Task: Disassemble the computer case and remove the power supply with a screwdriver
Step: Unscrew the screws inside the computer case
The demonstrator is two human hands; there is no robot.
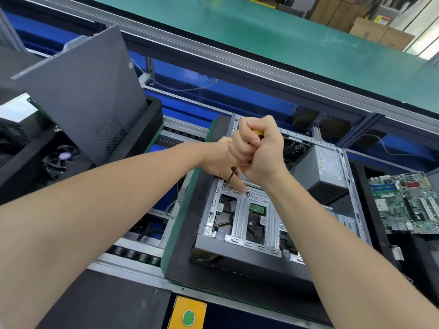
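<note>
An open computer case (240, 256) lies on its side on a black foam pad (190, 205). Its grey power supply (320, 172) sits in the far right corner. My right hand (261, 150) grips the yellow handle of a screwdriver (231, 175) in a fist. The dark shaft slants down left, and its tip meets a screw on the silver drive cage (238, 219). My left hand (219, 159) lies under and behind the right one. Its fingers reach down behind the shaft and touch the cage beside the tip. The right fist hides much of it.
A grey side panel (83, 91) leans in a black tray at the left. A loose motherboard (408, 203) lies to the right of the case. A yellow box with a green button (188, 315) sits at the near edge. A green conveyor belt (273, 34) runs behind.
</note>
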